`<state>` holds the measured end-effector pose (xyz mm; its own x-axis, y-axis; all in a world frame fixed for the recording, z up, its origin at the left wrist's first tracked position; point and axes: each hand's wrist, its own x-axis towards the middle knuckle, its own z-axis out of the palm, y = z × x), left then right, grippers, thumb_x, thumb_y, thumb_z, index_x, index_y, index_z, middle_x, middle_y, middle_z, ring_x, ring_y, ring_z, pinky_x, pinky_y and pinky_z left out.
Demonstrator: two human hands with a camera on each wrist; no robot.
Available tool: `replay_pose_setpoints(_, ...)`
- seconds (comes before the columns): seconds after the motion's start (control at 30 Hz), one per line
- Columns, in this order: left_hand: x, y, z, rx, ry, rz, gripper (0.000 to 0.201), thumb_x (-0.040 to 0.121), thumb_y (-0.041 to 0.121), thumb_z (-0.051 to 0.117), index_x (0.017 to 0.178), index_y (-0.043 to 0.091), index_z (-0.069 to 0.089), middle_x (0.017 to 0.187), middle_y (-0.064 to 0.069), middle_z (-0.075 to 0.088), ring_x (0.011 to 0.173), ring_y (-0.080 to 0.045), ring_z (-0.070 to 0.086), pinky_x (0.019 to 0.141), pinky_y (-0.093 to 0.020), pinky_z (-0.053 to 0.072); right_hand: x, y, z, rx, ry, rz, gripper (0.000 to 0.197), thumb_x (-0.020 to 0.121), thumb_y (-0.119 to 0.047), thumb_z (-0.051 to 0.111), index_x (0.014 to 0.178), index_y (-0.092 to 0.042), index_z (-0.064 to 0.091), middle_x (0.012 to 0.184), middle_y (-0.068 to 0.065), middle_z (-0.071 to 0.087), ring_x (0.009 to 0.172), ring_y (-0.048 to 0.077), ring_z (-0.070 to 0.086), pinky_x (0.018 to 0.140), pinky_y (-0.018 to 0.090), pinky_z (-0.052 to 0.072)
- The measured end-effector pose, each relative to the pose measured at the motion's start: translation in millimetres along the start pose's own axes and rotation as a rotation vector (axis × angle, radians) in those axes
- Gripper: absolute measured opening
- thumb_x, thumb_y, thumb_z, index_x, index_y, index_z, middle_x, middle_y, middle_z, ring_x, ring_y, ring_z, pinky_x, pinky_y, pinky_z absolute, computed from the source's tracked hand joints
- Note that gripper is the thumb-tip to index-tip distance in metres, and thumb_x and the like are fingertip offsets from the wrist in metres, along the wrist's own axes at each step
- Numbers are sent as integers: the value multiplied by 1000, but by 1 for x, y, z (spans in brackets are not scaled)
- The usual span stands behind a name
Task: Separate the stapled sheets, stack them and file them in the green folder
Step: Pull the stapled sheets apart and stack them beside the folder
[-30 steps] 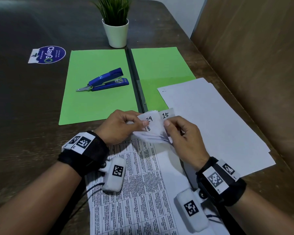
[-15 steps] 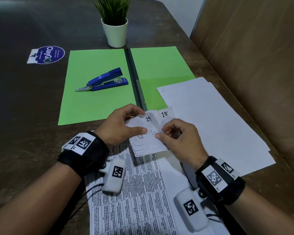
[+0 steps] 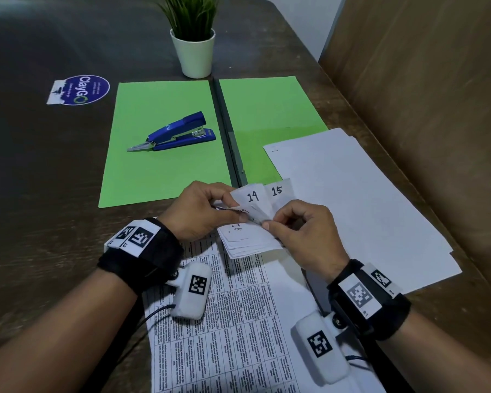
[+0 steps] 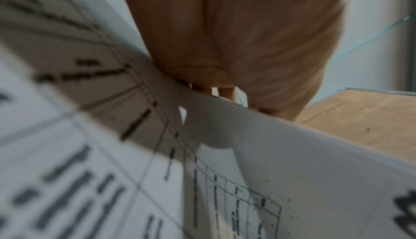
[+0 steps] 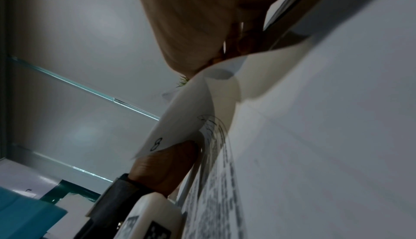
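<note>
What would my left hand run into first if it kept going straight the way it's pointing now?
Probably your right hand: the left hand points right across the stapled sheets that both pinch. Depth is unclear.

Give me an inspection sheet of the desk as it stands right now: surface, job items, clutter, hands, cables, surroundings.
Surface: dark wooden table.
Job's things: green folder lies open flat; stapled sheets have corners folded up, numbers 14 and 15 showing; loose white sheets stacked at right, overlapping the folder's right half.
Clutter: blue stapler on the folder's left half; potted plant behind the folder; round sticker at left.
Grippers: left hand and right hand both pinch the stapled corner.
Cables: black cable runs from the left wrist unit.
Surroundings: brown panel at right.
</note>
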<state>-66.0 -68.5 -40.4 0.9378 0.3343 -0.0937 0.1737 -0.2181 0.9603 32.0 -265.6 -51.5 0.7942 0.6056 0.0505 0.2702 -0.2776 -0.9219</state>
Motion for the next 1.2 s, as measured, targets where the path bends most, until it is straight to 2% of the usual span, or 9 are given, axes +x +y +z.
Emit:
replay_pose_setpoints(0.1,-1,2,0,-43,3,-2,31,66,18,85,86,-5,78,107,-16,72,97,-31,70,91,-40,55,-1,0,-1,-69,16,-80,21,80,-13,81,64,-17,67,63,-4,63,53,4,52,54,20,43)
replay_pose_setpoints(0.2,0,3,0,-36,-11,-20,42,60,29,85,93,3,79,105,-12,74,89,-19,69,87,-36,56,-2,0,-1,-129,8,-134,23,84,-13,76,66,-20,65,65,-9,60,55,6,52,56,17,40)
replay_pose_setpoints(0.37,-2,6,2,-45,-7,-64,47,58,30,86,102,16,76,99,-1,78,83,-9,70,78,-22,59,-2,1,-1,-183,0,-214,16,88,-9,70,75,-18,70,72,-15,61,65,7,57,62,14,40)
replay_pose_setpoints(0.5,-3,9,2,-47,-4,-76,37,75,48,68,98,21,77,99,-5,77,84,-21,69,81,-28,54,-2,3,0,-124,41,-244,15,87,-2,68,86,-14,77,78,-6,69,68,9,62,66,17,48)
replay_pose_setpoints(0.57,-2,8,1,-4,-7,-92,46,87,52,55,99,15,78,100,-12,76,84,-29,67,79,-25,53,-3,5,0,-80,44,-227,17,86,1,69,90,-13,79,80,-3,72,69,10,64,68,18,51)
replay_pose_setpoints(0.73,-1,7,1,19,4,-121,20,97,28,61,101,16,77,98,-12,75,82,-11,63,74,-20,53,-5,-1,-1,-54,41,-200,11,87,-8,73,93,-16,80,82,-8,74,71,5,64,69,13,47)
replay_pose_setpoints(0.87,-1,9,1,25,-26,-118,22,89,7,72,110,15,73,92,7,74,70,4,65,67,-11,52,-4,-6,-1,0,62,-122,9,88,-26,74,97,-25,75,75,-7,72,69,7,67,65,18,50)
replay_pose_setpoints(1.0,-3,6,-2,86,-47,-67,28,83,4,78,103,22,72,92,9,73,74,1,65,75,-17,55,-3,-5,1,-32,34,-89,13,79,-20,83,78,-21,71,69,-3,67,61,5,58,58,19,47)
replay_pose_setpoints(1.2,1,11,2,46,13,-76,7,91,10,71,89,5,76,72,5,70,56,1,57,59,-13,45,-2,-2,3,-168,57,-158,19,84,-20,77,69,-16,67,69,-6,61,61,11,55,60,31,48)
